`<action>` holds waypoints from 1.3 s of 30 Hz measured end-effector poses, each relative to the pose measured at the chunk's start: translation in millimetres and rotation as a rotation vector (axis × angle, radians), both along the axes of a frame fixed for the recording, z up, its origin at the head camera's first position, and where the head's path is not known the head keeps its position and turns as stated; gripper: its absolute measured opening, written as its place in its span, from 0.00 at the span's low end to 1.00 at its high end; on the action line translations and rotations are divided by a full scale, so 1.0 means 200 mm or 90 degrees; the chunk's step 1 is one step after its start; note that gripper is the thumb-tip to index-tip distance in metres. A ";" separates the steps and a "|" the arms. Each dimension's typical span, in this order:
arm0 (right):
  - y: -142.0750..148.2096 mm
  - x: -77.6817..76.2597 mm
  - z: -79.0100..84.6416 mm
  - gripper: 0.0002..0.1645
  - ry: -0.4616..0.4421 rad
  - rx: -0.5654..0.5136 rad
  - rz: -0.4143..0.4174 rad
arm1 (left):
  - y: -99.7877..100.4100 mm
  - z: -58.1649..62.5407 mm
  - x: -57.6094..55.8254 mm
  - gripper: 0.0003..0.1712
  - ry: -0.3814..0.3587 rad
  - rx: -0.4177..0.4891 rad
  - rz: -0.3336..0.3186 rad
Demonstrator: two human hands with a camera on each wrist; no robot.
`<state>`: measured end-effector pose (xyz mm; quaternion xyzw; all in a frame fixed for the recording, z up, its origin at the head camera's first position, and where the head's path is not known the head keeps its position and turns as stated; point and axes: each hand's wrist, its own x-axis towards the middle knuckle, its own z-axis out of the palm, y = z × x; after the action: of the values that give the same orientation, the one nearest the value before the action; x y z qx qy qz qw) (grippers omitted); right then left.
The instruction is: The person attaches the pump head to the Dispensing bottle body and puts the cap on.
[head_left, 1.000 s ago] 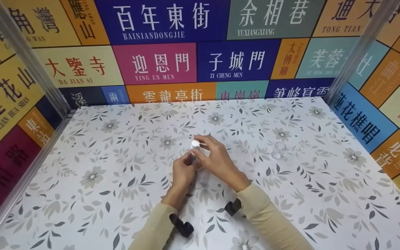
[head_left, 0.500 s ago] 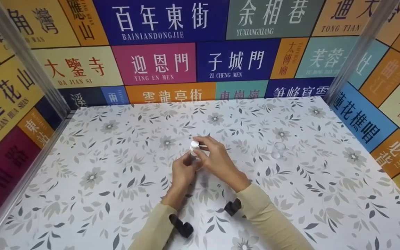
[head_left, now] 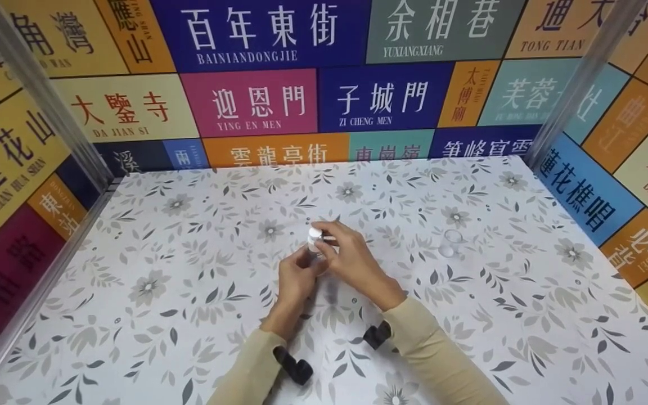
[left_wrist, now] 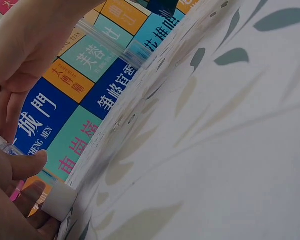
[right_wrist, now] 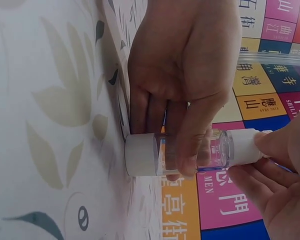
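A small clear bottle (right_wrist: 216,145) with a white cap (right_wrist: 242,146) and a white base (right_wrist: 141,155) stands upright between both hands, the base at the table. My left hand (head_left: 298,275) grips the clear body, its thumb across the front, as the right wrist view shows. The fingertips and thumb of my right hand (head_left: 352,256) pinch the white cap at the top. In the left wrist view the base (left_wrist: 60,200) shows beyond the left fingers, which cover part of the body. From the head view, mostly the white top (head_left: 315,232) shows.
A clear, cup-like cover (head_left: 451,244) sits on the table to the right of my hands. White cloth with grey flowers covers the table (head_left: 200,315). Colourful sign panels (head_left: 251,101) stand behind it, with clear posts (head_left: 577,84) at the corners.
The right fingers have shifted slightly at the cap, and more white shows beneath the top than one second ago. Both forearms and the clear cover stay in place.
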<state>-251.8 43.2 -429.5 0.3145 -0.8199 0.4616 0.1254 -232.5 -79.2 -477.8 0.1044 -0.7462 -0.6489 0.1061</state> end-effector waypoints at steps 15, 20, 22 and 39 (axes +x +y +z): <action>0.01 -0.01 0.00 0.23 0.002 -0.006 0.006 | 0.01 0.01 0.00 0.27 -0.004 0.010 0.001; 0.00 0.00 0.00 0.23 0.004 0.000 -0.002 | 0.01 0.01 0.00 0.27 0.008 0.014 -0.003; 0.00 0.00 0.00 0.23 0.014 0.005 -0.020 | 0.01 0.01 0.01 0.27 0.009 0.005 -0.003; -0.02 0.01 0.00 0.22 0.006 -0.001 -0.034 | 0.01 0.00 0.00 0.26 0.006 -0.029 0.013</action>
<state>-249.7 39.2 -429.9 0.2946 -0.8272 0.4572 0.1414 -233.2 -77.9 -477.1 0.1067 -0.7590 -0.6313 0.1188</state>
